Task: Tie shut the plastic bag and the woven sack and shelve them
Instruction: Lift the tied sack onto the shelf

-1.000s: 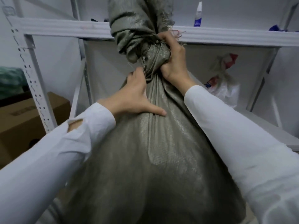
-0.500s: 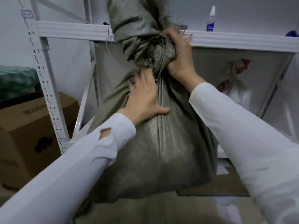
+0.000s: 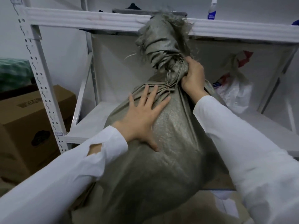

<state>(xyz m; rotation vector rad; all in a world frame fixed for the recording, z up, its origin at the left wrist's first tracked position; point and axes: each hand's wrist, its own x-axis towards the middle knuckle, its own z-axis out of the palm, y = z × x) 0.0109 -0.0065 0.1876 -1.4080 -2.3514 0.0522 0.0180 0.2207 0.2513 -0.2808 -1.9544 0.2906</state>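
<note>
Already knotted, sack (image 3: 161, 143) leans half onto shelf (image 3: 90, 120), bottom apparently overhanging; bag (image 3: 234, 92) sits at shelf's back right. Right hand (image 3: 193, 76) clenches the neck, left hand (image 3: 142, 117) lies flat, fingers spread. Risks: sack sliding back off the edge if the push eases; shoved too far right, it crushes bag.

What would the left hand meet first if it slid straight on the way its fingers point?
The left hand lies flat on the sack, fingers pointing up toward the tied neck. It would likely meet those gathered folds first, beside the right hand.
</note>
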